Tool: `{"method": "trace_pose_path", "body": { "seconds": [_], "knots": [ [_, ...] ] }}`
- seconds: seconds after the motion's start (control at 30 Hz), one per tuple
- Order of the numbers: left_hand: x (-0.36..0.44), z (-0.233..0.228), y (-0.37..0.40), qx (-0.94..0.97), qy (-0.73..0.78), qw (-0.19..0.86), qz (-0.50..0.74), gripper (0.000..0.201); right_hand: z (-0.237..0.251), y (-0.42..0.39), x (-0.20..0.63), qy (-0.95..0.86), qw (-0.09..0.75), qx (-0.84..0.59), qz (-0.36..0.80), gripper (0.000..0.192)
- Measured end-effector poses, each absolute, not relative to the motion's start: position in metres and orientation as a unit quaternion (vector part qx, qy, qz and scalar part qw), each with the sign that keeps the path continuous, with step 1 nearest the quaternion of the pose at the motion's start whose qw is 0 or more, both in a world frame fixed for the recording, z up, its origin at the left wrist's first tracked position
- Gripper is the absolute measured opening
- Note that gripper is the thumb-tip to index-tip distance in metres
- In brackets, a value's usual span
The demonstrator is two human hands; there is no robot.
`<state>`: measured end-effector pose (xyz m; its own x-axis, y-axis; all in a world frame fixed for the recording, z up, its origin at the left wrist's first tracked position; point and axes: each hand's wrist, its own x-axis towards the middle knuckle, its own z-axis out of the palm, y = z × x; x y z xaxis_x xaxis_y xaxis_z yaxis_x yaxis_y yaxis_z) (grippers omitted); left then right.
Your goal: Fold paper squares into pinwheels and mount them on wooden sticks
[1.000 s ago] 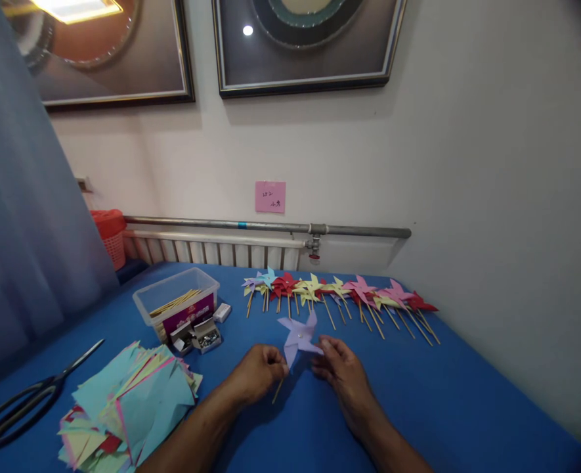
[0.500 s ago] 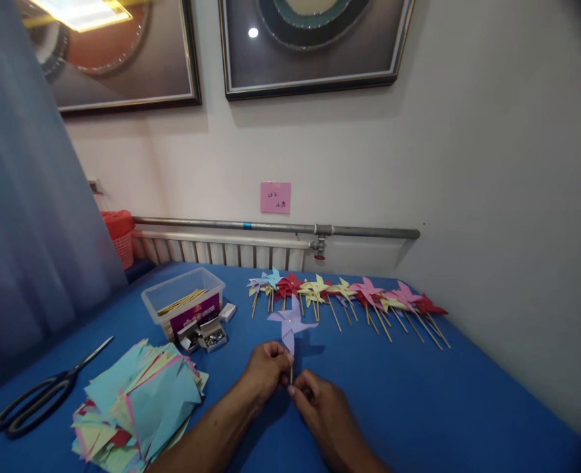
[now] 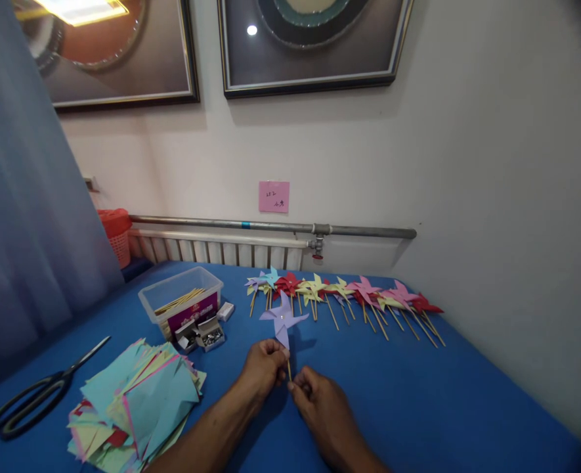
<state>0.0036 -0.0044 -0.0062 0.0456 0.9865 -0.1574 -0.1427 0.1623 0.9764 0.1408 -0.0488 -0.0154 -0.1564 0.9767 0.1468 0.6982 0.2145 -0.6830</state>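
Observation:
A lilac paper pinwheel on a thin wooden stick stands up in front of me, its head leaning a little left. My left hand pinches the stick just under the blades, touching the lowest one. Lower down, the thumb and forefinger of my right hand are closed on the stick's bottom end. Behind it, a row of finished pinwheels in red, pink, yellow, blue and lilac lies along the far side of the blue-covered table.
At left lie a pile of cut coloured paper and black-handled scissors. Behind them stand a clear plastic tub of sticks and small open boxes of metal pins. A metal pipe and radiator line the wall.
The pinwheel's head has tilted slightly to the left, so its stick now slants. Both hands keep their hold on the stick. The whole view has shifted a little.

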Motion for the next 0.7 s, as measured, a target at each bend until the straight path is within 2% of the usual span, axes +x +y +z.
{"method": "trace_pose_path", "body": {
  "seconds": [0.37, 0.57, 0.7],
  "knots": [
    [0.002, -0.01, -0.003, 0.454, 0.531, 0.57, 0.433, 0.031, -0.013, -0.043, 0.148, -0.71, 0.281, -0.607, 0.222, 0.018],
    [0.001, -0.017, -0.006, 0.606, 0.567, 0.431, 0.354, 0.016, -0.005, -0.015, 0.171, -0.688, 0.273, -0.647, 0.186, 0.022],
    [0.002, -0.012, -0.015, 0.673, 0.579, 0.355, 0.294, 0.013, 0.015, 0.02, 0.197, -0.667, 0.191, -0.713, 0.101, 0.026]
  ]
}}
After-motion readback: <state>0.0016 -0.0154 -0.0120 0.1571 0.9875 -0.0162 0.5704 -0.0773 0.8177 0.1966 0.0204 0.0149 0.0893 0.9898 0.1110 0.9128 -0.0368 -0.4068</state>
